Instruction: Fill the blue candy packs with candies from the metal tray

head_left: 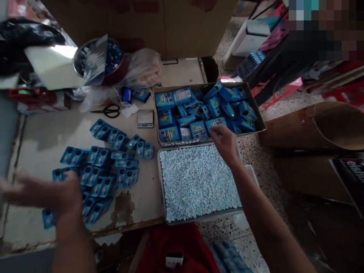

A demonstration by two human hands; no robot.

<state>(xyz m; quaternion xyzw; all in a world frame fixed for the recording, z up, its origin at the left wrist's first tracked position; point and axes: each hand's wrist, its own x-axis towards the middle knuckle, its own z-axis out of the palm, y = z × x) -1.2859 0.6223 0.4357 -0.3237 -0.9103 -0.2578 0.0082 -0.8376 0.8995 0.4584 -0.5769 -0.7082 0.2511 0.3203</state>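
The left hand (pixel 47 191), blurred, spreads empty fingers above small blue cardboard cartons (pixel 104 185), grouped beneath and right of it, round holes up, probably for easy access. Farther right, a clear plastic tray (pixel 162 185) keeps pale-blue pellets (pixel 199 185) contained. The right hand (pixel 226 144) bends over matching blue cartons (pixel 199 130) heaped in a shallow brown cardboard box (pixel 182 143); whether it grips one, I can't tell.

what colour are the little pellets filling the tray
The pellets look pale blue mixed with whitish ones, best seen in the head view.
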